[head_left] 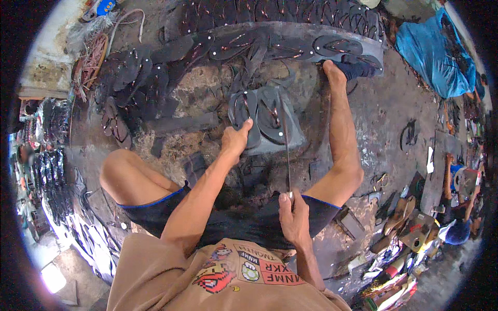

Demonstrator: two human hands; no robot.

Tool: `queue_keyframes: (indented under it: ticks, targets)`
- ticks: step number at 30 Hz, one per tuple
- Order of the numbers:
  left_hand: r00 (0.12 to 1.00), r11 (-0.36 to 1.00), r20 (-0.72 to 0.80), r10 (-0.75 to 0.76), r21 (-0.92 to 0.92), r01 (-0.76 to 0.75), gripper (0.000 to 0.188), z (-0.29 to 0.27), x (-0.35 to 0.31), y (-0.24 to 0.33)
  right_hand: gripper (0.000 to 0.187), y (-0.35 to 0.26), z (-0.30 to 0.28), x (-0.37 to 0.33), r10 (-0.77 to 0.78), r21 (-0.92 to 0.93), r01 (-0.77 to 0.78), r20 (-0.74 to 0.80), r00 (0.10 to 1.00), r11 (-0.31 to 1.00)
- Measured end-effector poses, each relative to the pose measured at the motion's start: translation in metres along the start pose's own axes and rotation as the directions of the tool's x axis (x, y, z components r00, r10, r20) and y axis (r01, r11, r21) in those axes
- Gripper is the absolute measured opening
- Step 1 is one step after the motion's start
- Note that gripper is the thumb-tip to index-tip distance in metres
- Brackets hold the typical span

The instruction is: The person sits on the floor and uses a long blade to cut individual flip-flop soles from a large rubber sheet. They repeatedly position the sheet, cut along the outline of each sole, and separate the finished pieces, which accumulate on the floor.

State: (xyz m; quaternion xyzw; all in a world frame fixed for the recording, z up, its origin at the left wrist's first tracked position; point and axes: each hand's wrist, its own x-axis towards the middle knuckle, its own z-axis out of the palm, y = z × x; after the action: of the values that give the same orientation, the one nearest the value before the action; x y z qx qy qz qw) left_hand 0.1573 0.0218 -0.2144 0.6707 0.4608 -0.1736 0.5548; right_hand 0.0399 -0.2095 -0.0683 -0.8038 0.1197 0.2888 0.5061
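Two dark flip-flops point(271, 111) lie side by side on a grey slab point(291, 139) on the floor in front of me. My left hand point(236, 140) grips the left flip-flop point(244, 105) near its lower half, thumb on top and the other fingers mostly hidden. In front of my waist, my right hand point(294, 217) is closed round the near end of a long, thin dark rod point(288, 160). That rod runs away from me past the right edge of the other flip-flop; whether its far end touches the flip-flop I cannot tell.
A strip of dark rubber sheet point(280, 53) bearing flip-flops curves across the far side, with rows of them behind. More flip-flops point(136, 75) pile up at the left. A blue plastic sheet point(436, 52) lies far right. Boxes and scraps point(417, 233) crowd the near right; another person sits there.
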Motion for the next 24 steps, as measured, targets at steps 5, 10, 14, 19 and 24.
queue_keyframes:
  ticks: [5,10,14,19,24]
  targets:
    - [0.993,0.973,0.094,-0.073,-0.21,0.092,0.095,-0.009,-0.003,0.027,0.038,-0.007,0.0,-0.007,0.099,-0.184,-0.086,0.065,0.993,0.979]
    - [0.956,0.91,0.271,-0.109,-0.361,0.206,0.086,-0.012,0.009,0.024,0.04,-0.002,0.013,0.042,-0.032,-0.341,0.043,0.038,0.999,0.939]
    - [0.949,0.883,0.299,-0.104,-0.411,0.227,0.085,0.004,0.016,0.005,0.042,-0.008,0.021,0.097,-0.095,-0.417,0.092,0.013,0.995,0.904]
    - [0.987,0.932,0.082,-0.137,-0.326,0.157,0.063,0.021,0.014,-0.012,0.049,0.007,0.019,0.145,0.051,-0.433,-0.011,0.08,0.995,0.901]
    - [0.955,0.865,0.275,-0.108,-0.448,0.227,0.07,0.016,0.003,-0.004,0.042,0.078,0.022,0.183,-0.197,-0.574,0.305,0.243,0.95,0.76]
